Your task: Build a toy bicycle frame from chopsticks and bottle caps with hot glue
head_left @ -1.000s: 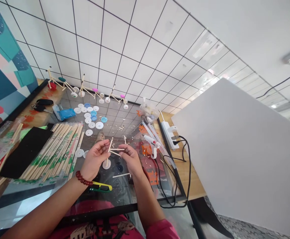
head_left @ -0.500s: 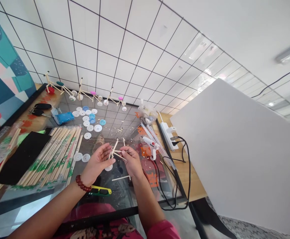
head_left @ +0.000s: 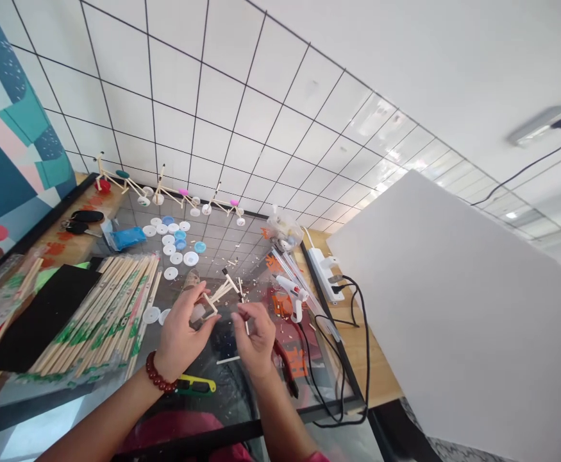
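Note:
My left hand (head_left: 186,330), with a red bead bracelet at the wrist, holds a small frame of wooden sticks (head_left: 222,290) between thumb and fingers. A whitish round piece shows beside its fingers at the near end of the frame. Dark tips mark the far end of the frame. My right hand (head_left: 254,333) is just right of the frame, its fingers curled and thumb near the index finger; whether it pinches something small is unclear. A loose stick (head_left: 228,360) lies on the glass between the hands.
Bottle caps (head_left: 190,258), stick bundles (head_left: 102,314), a black sheet (head_left: 44,314) and a yellow-green cutter (head_left: 196,385) lie left. Finished stick models (head_left: 165,189) line the wall. A glue gun (head_left: 292,289), pliers (head_left: 287,369) and a power strip (head_left: 325,273) are right.
The stick frame has turned in my left hand, its dark-tipped end now pointing away to the right. My right hand has let go of it and drawn back slightly. The view has tilted.

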The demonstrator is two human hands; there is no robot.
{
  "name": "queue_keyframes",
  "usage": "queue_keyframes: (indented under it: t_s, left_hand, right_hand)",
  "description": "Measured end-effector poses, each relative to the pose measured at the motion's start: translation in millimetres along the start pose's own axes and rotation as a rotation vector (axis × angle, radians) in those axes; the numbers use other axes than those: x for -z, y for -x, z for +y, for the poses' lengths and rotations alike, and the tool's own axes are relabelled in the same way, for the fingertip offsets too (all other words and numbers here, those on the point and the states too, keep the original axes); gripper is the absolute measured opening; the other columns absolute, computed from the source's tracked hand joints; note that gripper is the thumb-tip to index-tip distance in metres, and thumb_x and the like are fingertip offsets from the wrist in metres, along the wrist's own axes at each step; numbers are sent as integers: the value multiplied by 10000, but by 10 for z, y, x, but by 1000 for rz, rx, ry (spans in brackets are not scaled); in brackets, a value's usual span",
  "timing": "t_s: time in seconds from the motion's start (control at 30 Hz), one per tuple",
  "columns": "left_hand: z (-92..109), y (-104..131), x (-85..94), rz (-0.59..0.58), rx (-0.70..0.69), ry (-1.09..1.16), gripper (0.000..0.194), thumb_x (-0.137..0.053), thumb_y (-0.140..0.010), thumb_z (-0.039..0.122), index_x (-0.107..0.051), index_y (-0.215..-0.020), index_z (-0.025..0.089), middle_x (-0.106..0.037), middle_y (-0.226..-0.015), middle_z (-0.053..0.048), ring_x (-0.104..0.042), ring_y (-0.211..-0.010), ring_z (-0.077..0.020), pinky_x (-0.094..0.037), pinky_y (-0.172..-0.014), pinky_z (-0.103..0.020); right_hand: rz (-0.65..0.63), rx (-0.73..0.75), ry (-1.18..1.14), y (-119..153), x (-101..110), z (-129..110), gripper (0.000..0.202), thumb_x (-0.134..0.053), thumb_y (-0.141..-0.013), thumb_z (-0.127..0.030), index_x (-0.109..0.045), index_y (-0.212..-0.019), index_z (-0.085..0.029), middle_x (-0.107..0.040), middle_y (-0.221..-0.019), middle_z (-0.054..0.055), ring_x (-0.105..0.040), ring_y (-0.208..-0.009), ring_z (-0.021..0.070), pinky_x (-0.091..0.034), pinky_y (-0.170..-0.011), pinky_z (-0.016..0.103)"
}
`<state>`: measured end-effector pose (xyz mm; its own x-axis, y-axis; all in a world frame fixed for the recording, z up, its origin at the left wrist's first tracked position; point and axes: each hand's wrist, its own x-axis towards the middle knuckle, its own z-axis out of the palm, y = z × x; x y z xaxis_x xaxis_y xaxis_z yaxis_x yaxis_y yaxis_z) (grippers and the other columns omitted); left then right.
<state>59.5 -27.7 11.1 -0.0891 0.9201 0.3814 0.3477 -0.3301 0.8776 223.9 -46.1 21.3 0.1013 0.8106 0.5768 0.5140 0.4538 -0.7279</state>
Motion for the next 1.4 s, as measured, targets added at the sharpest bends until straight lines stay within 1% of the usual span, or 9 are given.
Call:
queue_keyframes:
  t_s: [0.1, 0.23, 0.43, 0.53, 0.77, 1.0, 1.1, 1.23, 1.4]
  left_hand:
    - [-2, 4, 33, 10, -168, -51, 583, -697, -832, 223, -527, -1389, 253, -710, -1164, -102, -687, -1022, -283, -548, -926, -441]
    - [-27, 38, 26, 6, -287, -56, 611, -674, -851, 188, -497, -1430, 270, -704, -1199, -116, -680, -1060, -298, -546, -933, -462]
    - [-18, 52, 26, 16, -368, -97, 645, -651, -866, 154, -455, -1468, 274, -700, -1209, -130, -673, -1068, -301, -547, -914, -450]
    - [-12, 42, 40, 18, -374, -130, 689, -636, -877, 153, -385, -1508, 267, -690, -1220, -131, -668, -1073, -289, -544, -915, -431]
    - [-2, 7, 40, 26, -172, -87, 651, -695, -839, 251, -458, -1445, 248, -725, -1141, -79, -689, -981, -261, -527, -926, -416]
    - [24, -78, 55, 62, 81, 22, 687, -779, -746, 251, -527, -1385, 237, -737, -1072, -64, -677, -828, -236, -535, -866, -396]
    - [15, -78, 56, 57, 64, 24, 701, -771, -755, 262, -509, -1404, 235, -738, -1093, -71, -677, -840, -243, -525, -871, -403]
    - [-9, -42, 57, 31, -105, -66, 664, -729, -799, 282, -496, -1419, 230, -748, -1112, -88, -682, -875, -269, -501, -891, -433]
    - [-30, -5, 75, 5, -308, -169, 566, -613, -876, 251, -491, -1428, 227, -750, -1129, -127, -696, -967, -302, -491, -873, -437]
  right_hand:
    - [-26, 152, 72, 19, -76, -165, 278, -622, -913, -179, -632, -1184, -237, -666, -819, 29, -598, -708, 156, -516, -651, 284]
    - [-11, 198, 186, 27, -181, -215, 388, -613, -931, -197, -558, -1314, -225, -670, -779, 20, -591, -648, 152, -500, -615, 280]
    - [11, 175, 208, 12, -230, -226, 128, -595, -935, -156, -669, -1019, -221, -708, -842, 50, -651, -735, 158, -525, -675, 282]
    - [-41, 155, 175, 43, -209, -296, 130, -547, -951, -161, -651, -893, -213, -697, -817, 50, -652, -758, 162, -526, -694, 287]
    - [-485, 287, 32, 291, 13, -571, 177, -479, -982, -202, -588, -845, -229, -698, -755, -2, -654, -723, 138, -474, -735, 298]
    - [-904, 128, -170, 265, 441, -649, 383, -423, -1025, -482, -591, -778, -241, -670, -710, -3, -631, -657, 126, -472, -656, 256]
    - [-737, 95, 41, 183, 503, -618, 230, -570, -977, -445, -650, -937, -233, -681, -755, 8, -630, -676, 141, -449, -618, 258]
    - [-394, 280, 392, 61, 316, -607, 192, -590, -963, -211, -642, -1147, -220, -718, -821, 35, -650, -700, 164, -447, -648, 297]
    - [-269, 364, 561, -50, -59, -593, 304, -506, -982, -184, -633, -1258, -171, -673, -684, 35, -631, -587, 169, -443, -575, 304]
